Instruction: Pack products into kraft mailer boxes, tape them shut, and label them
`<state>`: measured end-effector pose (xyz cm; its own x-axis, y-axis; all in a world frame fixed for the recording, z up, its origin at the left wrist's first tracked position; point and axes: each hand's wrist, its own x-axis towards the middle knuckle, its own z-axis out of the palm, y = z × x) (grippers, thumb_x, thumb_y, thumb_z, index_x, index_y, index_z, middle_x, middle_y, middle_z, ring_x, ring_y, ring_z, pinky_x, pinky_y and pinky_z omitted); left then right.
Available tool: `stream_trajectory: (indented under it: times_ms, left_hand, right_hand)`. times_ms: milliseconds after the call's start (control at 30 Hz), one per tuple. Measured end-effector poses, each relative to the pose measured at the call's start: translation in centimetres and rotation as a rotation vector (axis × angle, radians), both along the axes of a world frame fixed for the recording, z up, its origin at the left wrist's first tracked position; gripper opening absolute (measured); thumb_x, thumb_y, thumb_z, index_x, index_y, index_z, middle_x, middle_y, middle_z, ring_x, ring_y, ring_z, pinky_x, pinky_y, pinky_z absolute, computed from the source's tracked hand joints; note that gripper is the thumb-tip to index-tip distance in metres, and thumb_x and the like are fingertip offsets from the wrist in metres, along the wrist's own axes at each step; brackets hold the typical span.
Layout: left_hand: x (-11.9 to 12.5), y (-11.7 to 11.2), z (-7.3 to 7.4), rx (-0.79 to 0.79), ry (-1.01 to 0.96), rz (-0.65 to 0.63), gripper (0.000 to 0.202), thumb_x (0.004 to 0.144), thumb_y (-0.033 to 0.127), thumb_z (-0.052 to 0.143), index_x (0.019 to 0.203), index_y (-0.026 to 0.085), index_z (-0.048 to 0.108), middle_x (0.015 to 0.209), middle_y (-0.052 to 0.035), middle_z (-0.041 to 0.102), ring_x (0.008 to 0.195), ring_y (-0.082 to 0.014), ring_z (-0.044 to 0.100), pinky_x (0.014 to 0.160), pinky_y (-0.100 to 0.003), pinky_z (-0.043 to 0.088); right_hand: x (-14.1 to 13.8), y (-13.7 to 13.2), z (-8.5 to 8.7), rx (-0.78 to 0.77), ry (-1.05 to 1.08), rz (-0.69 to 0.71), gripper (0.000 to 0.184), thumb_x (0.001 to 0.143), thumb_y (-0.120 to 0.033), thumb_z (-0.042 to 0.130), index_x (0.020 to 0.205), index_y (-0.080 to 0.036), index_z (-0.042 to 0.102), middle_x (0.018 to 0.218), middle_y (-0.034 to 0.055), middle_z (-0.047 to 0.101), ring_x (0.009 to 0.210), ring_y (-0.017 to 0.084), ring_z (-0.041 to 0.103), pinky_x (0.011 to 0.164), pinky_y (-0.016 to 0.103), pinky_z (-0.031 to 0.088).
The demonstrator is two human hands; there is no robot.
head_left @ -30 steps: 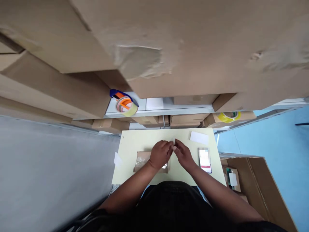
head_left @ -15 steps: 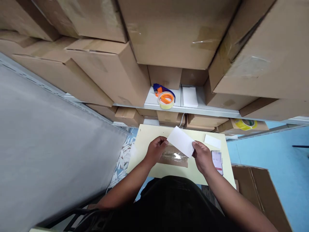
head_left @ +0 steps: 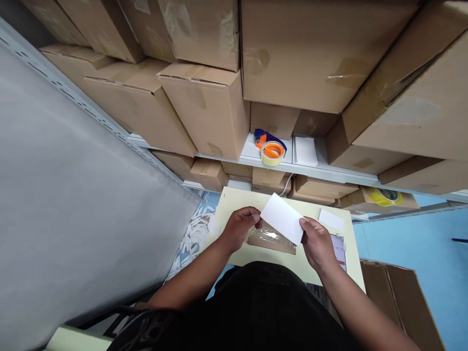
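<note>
I hold a white rectangular slip of paper between both hands above a small pale yellow table. My left hand pinches its left corner, and my right hand grips its right end. Under the slip, a flat brown packet in clear wrap lies on the table. Another white slip rests at the table's far right, and a phone lies just past my right hand.
Stacked cardboard boxes fill shelves ahead. An orange and blue tape dispenser sits on the shelf, a yellow tape roll farther right. White scraps litter the floor at left. A grey wall panel stands left, an open carton right.
A second ago my hands were together low over the packet; a white slip has since been lifted between them. My view has tilted and shifted left.
</note>
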<state>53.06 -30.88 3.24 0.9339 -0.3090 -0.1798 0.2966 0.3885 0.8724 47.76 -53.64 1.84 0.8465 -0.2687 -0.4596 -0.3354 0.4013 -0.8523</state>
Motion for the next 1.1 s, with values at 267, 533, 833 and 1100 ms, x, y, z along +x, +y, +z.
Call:
stream_trajectory:
  times_ms: [267,533,833,1100]
  left_hand:
    - [-0.7,-0.6,0.3,0.020,0.033,0.026,0.028,0.074,0.040,0.083,0.075,0.015,0.071,0.064,-0.0017,0.065,0.063,-0.0136,0.056,0.067,-0.029,0.042]
    - [-1.0,-1.6,0.0,0.034,0.033,0.005,0.031,0.075,0.043,0.082,0.074,0.015,0.070,0.065,-0.0028,0.065,0.063,-0.0139,0.056,0.067,-0.029,0.042]
    - [-1.5,-3.0,-0.6,0.047,0.060,-0.018,0.027,0.078,0.040,0.078,0.072,0.016,0.067,0.064,-0.0010,0.064,0.062,-0.0129,0.054,0.068,-0.028,0.042]
    - [-1.8,-3.2,-0.4,0.076,0.055,-0.030,0.011,0.073,0.026,0.067,0.069,0.016,0.066,0.063,-0.0018,0.064,0.064,-0.0147,0.056,0.068,-0.029,0.042]
  right_hand:
    - [-0.6,-0.8,-0.7,-0.040,-0.023,0.061,0.038,0.075,-0.053,0.083,0.084,-0.017,0.075,0.066,0.0013,0.067,0.055,0.015,0.055,0.053,0.028,0.043]
    - [-1.0,-1.9,-0.5,-0.032,0.003,0.054,0.038,0.074,-0.053,0.083,0.087,-0.019,0.076,0.074,0.0037,0.072,0.061,0.018,0.061,0.058,0.029,0.047]
    - [-1.5,-2.7,-1.1,-0.011,0.013,0.047,0.037,0.074,-0.053,0.084,0.088,-0.019,0.076,0.067,0.0008,0.068,0.057,0.015,0.056,0.053,0.028,0.043]
    - [-1.9,-3.4,-0.9,-0.069,0.001,0.067,0.041,0.076,-0.056,0.081,0.091,-0.018,0.077,0.066,0.0017,0.068,0.056,0.016,0.055,0.054,0.029,0.043]
